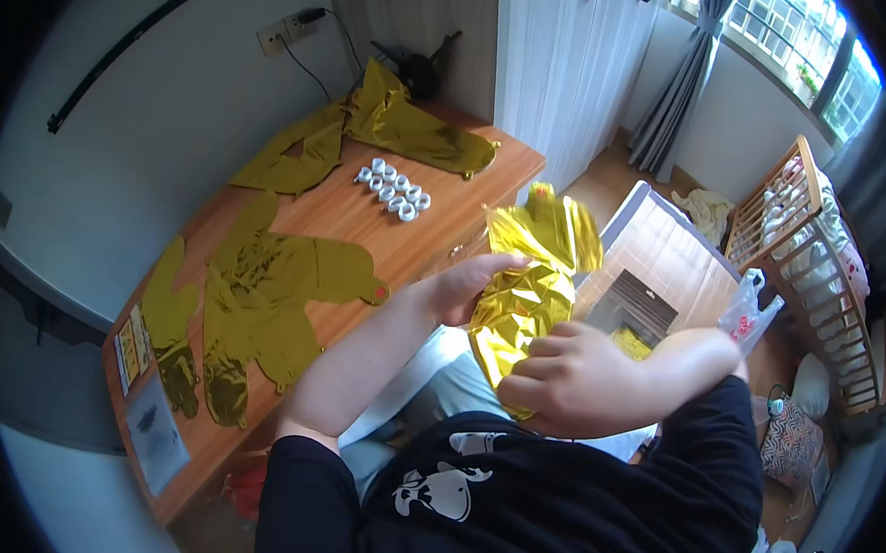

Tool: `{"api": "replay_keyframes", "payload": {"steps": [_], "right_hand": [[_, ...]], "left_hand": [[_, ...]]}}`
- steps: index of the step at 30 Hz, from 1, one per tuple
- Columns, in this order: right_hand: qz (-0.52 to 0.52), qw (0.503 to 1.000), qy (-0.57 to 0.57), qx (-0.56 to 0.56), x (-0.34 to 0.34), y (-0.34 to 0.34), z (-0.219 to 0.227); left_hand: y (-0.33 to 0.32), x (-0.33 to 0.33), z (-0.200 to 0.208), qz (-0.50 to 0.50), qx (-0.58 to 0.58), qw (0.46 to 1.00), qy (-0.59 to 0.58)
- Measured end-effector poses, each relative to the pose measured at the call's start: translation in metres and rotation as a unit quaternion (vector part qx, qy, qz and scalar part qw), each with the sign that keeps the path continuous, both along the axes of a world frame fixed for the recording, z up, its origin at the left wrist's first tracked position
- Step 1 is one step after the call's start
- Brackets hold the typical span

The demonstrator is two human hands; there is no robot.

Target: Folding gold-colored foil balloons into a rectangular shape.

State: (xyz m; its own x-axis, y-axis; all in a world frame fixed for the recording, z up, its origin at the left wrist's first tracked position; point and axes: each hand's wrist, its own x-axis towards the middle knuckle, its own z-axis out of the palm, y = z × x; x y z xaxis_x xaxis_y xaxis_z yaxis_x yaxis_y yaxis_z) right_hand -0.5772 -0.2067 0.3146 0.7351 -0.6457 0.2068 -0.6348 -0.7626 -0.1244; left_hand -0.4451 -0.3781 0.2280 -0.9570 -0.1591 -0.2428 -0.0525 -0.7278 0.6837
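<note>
Now gold foil (521,316) lies between left fingers (504,264) and right fingers (557,351).

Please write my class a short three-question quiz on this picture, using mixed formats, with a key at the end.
1. True or false: the left hand is touching a gold foil piece.
2. Which things lie on the wooden desk?
A. white rings
B. the grey curtain
C. the crib
3. Fill in the colour: the T-shirt with a white print is ____.

Key: 1. True. 2. A. 3. Black.
</note>
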Motion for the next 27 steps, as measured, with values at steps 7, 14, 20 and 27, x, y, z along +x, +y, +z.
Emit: {"api": "replay_keyframes", "payload": {"steps": [7,14,20,27], "right_hand": [[0.122,0.858,-0.322,0.381,-0.003,0.007,-0.101],[-0.089,0.556,-0.522,0.641,-0.044,-0.016,-0.299],[0.006,0.282,-0.694,0.662,0.016,-0.091,-0.242],[0.046,0.400,-0.714,0.572,0.092,-0.144,-0.169]], "left_hand": [[0.034,0.062,-0.085,0.031,-0.167,0.979,-0.117],[0.085,0.122,-0.057,0.069,-0.212,0.974,-0.026],[0.115,0.175,-0.050,0.134,-0.238,0.958,-0.089],[0.152,0.248,-0.043,0.255,-0.342,0.904,-0.006]]}}
